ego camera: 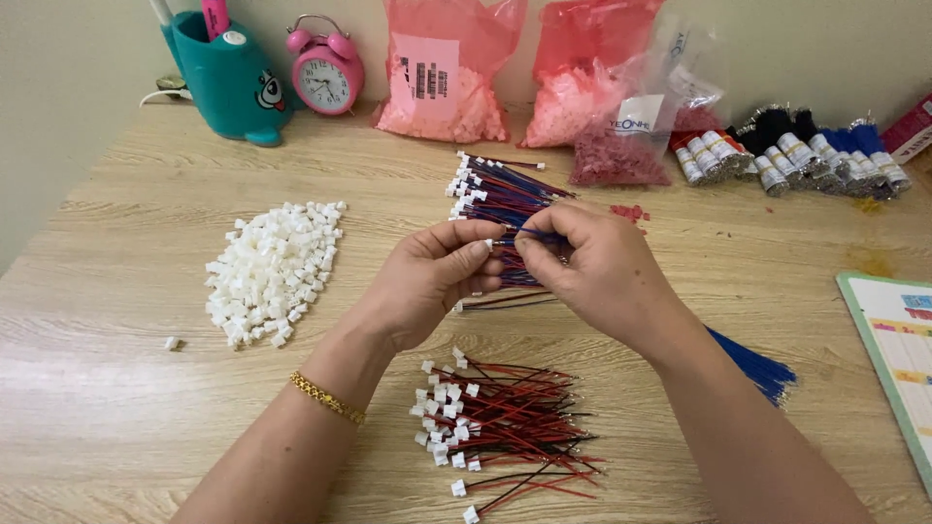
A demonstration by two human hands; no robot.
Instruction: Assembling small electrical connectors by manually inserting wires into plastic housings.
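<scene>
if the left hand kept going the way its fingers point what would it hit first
Probably the right hand: the left hand points rightward at it, their fingertips already nearly touching around a thin blue wire.

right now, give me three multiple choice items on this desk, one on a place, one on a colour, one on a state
1. Where is the pile of white connectors?
A. left of the hands
B. on the clock
C. inside a bag

2. What colour is the alarm clock?
A. green
B. pink
C. black

3. What are the left hand and right hand doing?
A. lying flat
B. pinching a blue wire together
C. holding a cup

A: the pile lies on the table left of both hands.
B: its case is pink.
B: fingertips of both meet on the wire.
</scene>
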